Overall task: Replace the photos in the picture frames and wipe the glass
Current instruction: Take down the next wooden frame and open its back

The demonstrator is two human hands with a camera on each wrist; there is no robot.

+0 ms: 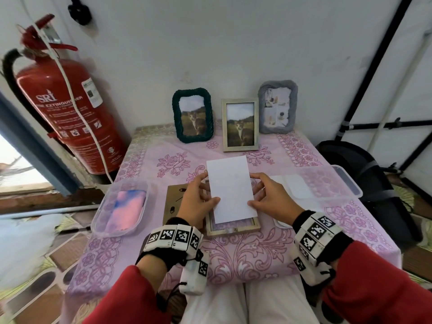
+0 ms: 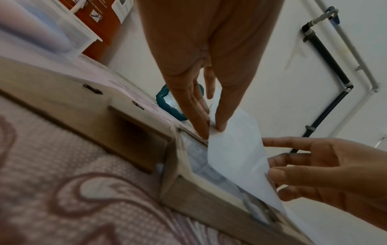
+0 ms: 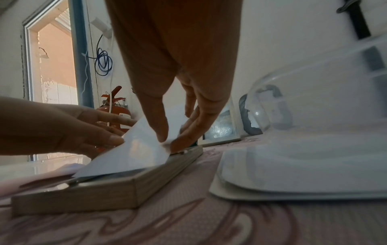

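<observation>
Photo (image 1: 231,188) face-down, hiding most of frame (image 1: 233,226).

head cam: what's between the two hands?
The white photo sheet, blank side up, pinched by the left hand and the right hand at its side edges, tilted over the open wooden frame. Both wrist views show it too.

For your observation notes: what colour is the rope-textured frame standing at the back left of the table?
Dark teal green frame; clearest in the head view.
</observation>
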